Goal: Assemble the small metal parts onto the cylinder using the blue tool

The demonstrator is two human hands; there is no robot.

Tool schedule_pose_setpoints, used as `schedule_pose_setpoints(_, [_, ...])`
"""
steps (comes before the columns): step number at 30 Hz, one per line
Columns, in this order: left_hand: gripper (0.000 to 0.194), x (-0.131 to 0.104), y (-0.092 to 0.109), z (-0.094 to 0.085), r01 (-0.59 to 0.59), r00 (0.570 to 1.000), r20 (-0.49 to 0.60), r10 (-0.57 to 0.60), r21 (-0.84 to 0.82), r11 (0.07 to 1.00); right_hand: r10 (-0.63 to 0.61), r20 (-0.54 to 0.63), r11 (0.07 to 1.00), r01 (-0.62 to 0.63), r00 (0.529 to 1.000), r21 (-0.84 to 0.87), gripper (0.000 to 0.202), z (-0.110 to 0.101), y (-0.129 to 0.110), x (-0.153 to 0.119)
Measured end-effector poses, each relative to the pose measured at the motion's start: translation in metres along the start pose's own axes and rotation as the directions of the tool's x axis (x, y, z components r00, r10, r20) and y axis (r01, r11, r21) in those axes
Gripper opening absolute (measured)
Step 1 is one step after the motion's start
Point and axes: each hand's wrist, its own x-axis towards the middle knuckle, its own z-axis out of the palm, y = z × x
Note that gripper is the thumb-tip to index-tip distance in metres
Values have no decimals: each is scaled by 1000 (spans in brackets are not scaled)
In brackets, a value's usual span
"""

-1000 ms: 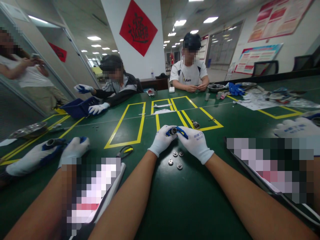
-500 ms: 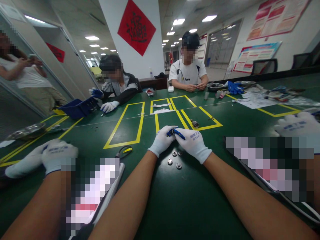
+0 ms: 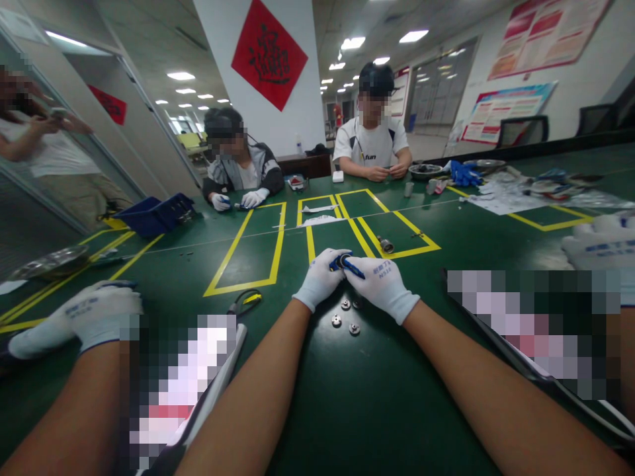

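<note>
As the gloved left hand (image 3: pixel 325 272) and right hand (image 3: pixel 378 281) meet, a small part (image 3: pixel 341 262) (mostly hidden from view) is clamped between them. On the near side of the grip, four discs (image 3: pixel 337 320) lie on the table (image 3: pixel 347 403). Beyond the grip, slightly right, a fitting (image 3: pixel 387 246) rests beside yellow tape (image 3: pixel 415 252); a neighbor's glove (image 3: pixel 105 317) shows well to the left, and farther off that way sits a bin (image 3: pixel 153 215).

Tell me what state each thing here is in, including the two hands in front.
Left hand: gloved, closed around a small dark part
Right hand: gloved, fingers curled at the same part, fingertips hidden
Small dark part: held up, mostly covered
Four metal discs: loose, one partly hidden
Metal cylinder: lying on its side
Blue bin: open-topped
Black cable: looped
</note>
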Motion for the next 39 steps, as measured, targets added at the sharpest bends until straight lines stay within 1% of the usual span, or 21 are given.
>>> schedule_pose_setpoints(6, [39, -1, 1, 1, -6, 1000, -11, 6, -11, 1000, -19, 8, 999, 20, 1000, -35, 32, 1, -1, 0])
schedule_pose_setpoints(12, [37, 0, 0, 0, -1, 1000, -4, 1, 17, 1000, 11, 26, 999, -11, 1000, -31, 34, 0, -2, -1])
schedule_pose_setpoints(18, [38, 0, 0, -2, 7, 1000, 0, -7, 13, 1000, 46, 73, 998, -43, 996, -42, 35, -5, -5, -1])
schedule_pose_setpoints(22, [39, 0, 1, -2, 18, 1000, 9, -18, 9, 1000, 67, 67, 997, -64, 995, -53, 38, -5, -5, -1])
schedule_pose_setpoints(30, [36, 0, 2, -2, 28, 999, -22, -28, -17, 999, 33, 97, 998, -28, 995, -50, 40, -4, -1, -1])
schedule_pose_setpoints(39, [37, 1, 1, -1, -2, 1000, -9, 3, 10, 1000, -6, 134, 983, 31, 991, -180, 41, -8, -5, 0])
